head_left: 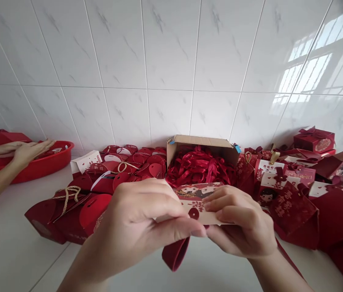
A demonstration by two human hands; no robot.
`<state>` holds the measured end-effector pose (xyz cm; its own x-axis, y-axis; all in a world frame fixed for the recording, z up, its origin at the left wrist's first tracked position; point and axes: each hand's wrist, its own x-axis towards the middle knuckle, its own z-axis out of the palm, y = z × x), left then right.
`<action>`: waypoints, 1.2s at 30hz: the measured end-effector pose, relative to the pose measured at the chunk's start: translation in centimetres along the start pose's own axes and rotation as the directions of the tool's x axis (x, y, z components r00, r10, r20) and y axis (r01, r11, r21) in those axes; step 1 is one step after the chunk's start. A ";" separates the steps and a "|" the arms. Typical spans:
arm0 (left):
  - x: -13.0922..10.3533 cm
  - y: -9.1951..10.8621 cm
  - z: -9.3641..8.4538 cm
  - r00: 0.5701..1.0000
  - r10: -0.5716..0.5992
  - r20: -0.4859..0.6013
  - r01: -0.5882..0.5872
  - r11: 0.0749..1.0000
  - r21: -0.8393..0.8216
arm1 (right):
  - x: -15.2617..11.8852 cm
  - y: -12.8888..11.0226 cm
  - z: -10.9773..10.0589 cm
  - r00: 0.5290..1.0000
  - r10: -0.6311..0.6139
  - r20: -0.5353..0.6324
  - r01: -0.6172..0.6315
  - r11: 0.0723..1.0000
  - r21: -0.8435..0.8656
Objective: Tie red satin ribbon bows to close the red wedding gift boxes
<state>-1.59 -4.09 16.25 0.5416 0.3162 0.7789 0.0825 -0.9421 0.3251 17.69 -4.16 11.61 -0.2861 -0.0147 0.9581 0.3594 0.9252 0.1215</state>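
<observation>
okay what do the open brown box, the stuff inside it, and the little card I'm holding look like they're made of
Open brown box: probably corrugated cardboard, matt, with raw tan flaps.
Tangled red ribbons inside: likely satin fabric, glossy with soft folds.
Small printed card, pinched by left hand and right hand: seems thin paperboard, smooth, pale with red print.

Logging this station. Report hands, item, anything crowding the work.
Left hand and right hand both pinching one red printed gift box, held above the counter. Ribbon carton right behind. Another person's hands at the red basin, far left, apart.
</observation>
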 end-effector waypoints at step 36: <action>-0.9 0.6 -0.4 0.915 -0.346 0.207 0.321 0.935 0.149 | -0.6 0.0 0.5 0.997 0.064 0.037 -0.065 0.998 0.013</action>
<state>-2.37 -4.92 16.00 0.6402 0.5926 0.4889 0.3753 -0.7966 0.4740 17.38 -3.91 10.93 -0.2947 0.0589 0.9538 0.3657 0.9291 0.0556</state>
